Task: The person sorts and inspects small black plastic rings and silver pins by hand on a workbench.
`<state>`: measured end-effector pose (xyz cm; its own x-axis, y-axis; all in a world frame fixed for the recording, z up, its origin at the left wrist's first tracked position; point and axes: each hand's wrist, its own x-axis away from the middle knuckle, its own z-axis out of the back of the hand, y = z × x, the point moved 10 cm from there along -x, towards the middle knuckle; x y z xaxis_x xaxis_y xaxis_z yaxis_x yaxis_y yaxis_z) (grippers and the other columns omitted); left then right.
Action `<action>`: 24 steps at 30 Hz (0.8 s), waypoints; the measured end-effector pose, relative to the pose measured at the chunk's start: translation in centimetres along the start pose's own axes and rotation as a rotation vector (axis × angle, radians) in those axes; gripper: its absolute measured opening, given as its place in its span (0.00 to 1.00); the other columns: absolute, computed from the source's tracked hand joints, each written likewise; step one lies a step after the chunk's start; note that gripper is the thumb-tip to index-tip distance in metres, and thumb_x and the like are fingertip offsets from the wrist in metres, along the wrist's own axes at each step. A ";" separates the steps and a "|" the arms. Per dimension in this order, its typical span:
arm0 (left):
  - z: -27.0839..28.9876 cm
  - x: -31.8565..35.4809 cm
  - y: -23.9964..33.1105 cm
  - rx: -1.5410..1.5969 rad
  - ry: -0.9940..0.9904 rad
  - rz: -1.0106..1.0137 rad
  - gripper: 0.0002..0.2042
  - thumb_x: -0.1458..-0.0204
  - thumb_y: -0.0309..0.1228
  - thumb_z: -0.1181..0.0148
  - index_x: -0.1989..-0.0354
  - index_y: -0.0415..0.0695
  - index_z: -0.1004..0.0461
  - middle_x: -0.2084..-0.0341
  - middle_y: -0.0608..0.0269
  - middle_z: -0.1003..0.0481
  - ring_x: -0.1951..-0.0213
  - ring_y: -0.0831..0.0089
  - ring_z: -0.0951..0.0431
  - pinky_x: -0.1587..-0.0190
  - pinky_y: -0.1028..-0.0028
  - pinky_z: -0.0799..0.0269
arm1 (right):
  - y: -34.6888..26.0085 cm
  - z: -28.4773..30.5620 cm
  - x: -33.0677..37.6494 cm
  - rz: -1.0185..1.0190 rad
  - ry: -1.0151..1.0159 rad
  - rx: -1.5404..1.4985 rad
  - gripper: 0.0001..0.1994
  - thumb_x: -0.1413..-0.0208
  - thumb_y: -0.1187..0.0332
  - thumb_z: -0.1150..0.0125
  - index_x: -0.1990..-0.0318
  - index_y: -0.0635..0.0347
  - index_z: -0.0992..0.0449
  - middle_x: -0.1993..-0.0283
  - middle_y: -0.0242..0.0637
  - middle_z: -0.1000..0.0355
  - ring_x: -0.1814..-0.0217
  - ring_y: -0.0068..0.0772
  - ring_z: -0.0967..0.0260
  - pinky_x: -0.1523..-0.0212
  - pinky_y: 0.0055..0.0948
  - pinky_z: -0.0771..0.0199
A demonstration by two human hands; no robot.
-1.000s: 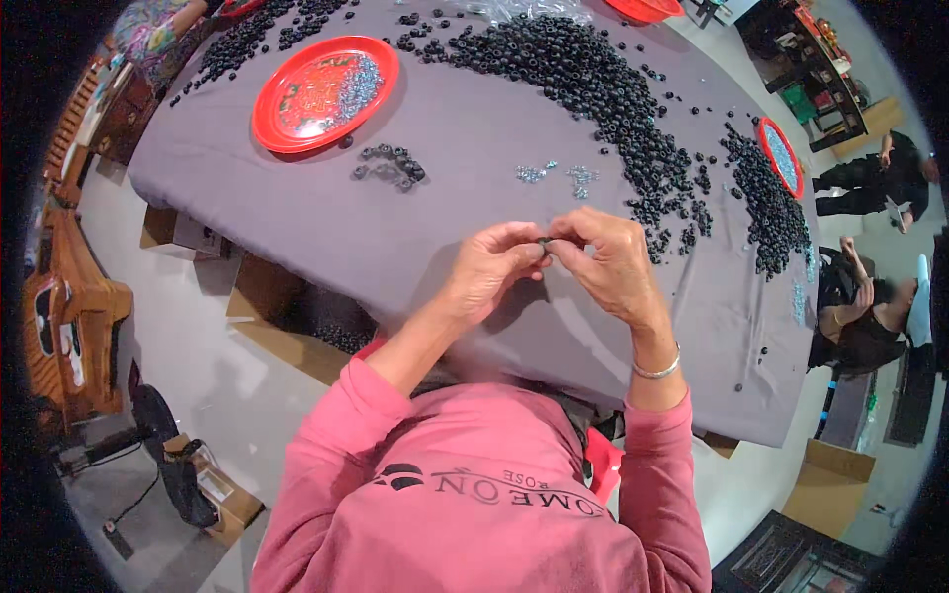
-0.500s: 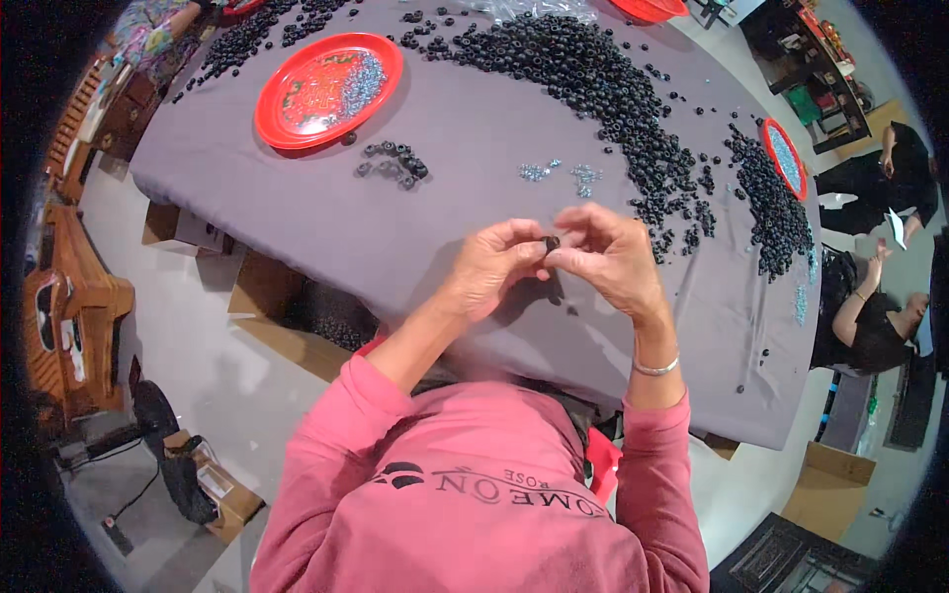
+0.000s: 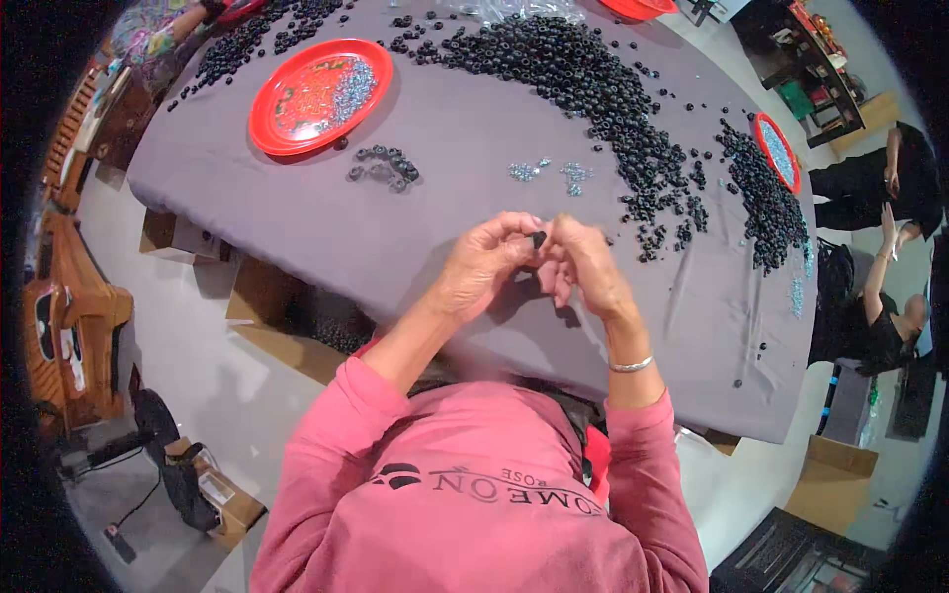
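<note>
while the small black ring [image 3: 539, 238] is pinched above the grey-covered counter [image 3: 297, 212], between the curled fingertips of the left hand [image 3: 484, 267] and right hand [image 3: 583, 262], it is best kept steady and square, well short of the loose black pile [image 3: 593, 79]

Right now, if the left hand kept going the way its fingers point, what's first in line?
The left hand points right, at the small black ring-shaped part pinched between both hands. Just past it is the right hand, fingertips practically meeting. Depth looks level, though one view can't confirm it.
</note>
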<state>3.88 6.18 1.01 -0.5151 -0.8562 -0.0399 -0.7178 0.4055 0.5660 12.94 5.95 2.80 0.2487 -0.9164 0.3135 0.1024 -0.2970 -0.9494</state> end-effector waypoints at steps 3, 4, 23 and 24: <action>1.1 -0.2 -0.7 -0.047 0.030 0.039 0.11 0.45 0.25 0.44 0.54 0.42 0.28 0.57 0.66 0.29 0.57 0.77 0.28 0.53 0.76 0.31 | -0.3 -1.7 0.2 -0.073 0.023 -0.149 0.23 0.39 0.50 0.54 0.75 0.62 0.32 0.87 0.31 0.39 0.92 0.18 0.48 0.92 0.18 0.47; 0.7 -0.4 -0.8 -0.046 0.023 0.043 0.11 0.45 0.25 0.44 0.54 0.42 0.28 0.57 0.66 0.29 0.57 0.77 0.28 0.53 0.76 0.31 | 0.3 -1.7 0.2 -0.127 0.018 -0.222 0.22 0.39 0.51 0.53 0.76 0.61 0.33 0.88 0.27 0.43 0.92 0.17 0.52 0.92 0.18 0.51; -0.8 -2.4 -0.9 -0.424 0.123 -0.140 0.06 0.46 0.26 0.43 0.61 0.42 0.25 0.57 0.68 0.31 0.56 0.80 0.31 0.52 0.78 0.33 | 2.3 -0.1 0.2 -0.131 -0.154 -0.650 0.10 0.40 0.60 0.49 0.66 0.56 0.34 0.84 0.18 0.54 0.87 0.12 0.61 0.88 0.16 0.62; -0.5 -2.2 -0.2 -0.535 0.159 -0.212 0.06 0.45 0.25 0.44 0.61 0.41 0.25 0.58 0.68 0.31 0.58 0.81 0.30 0.54 0.79 0.33 | 2.6 0.2 0.3 -0.131 -0.154 -0.650 0.10 0.40 0.60 0.49 0.66 0.56 0.34 0.84 0.18 0.54 0.87 0.12 0.61 0.88 0.16 0.62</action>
<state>5.44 7.79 1.41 -0.2809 -0.9548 -0.0969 -0.4400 0.0384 0.8972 13.45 4.93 0.39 0.4125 -0.8276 0.3806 -0.4464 -0.5479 -0.7075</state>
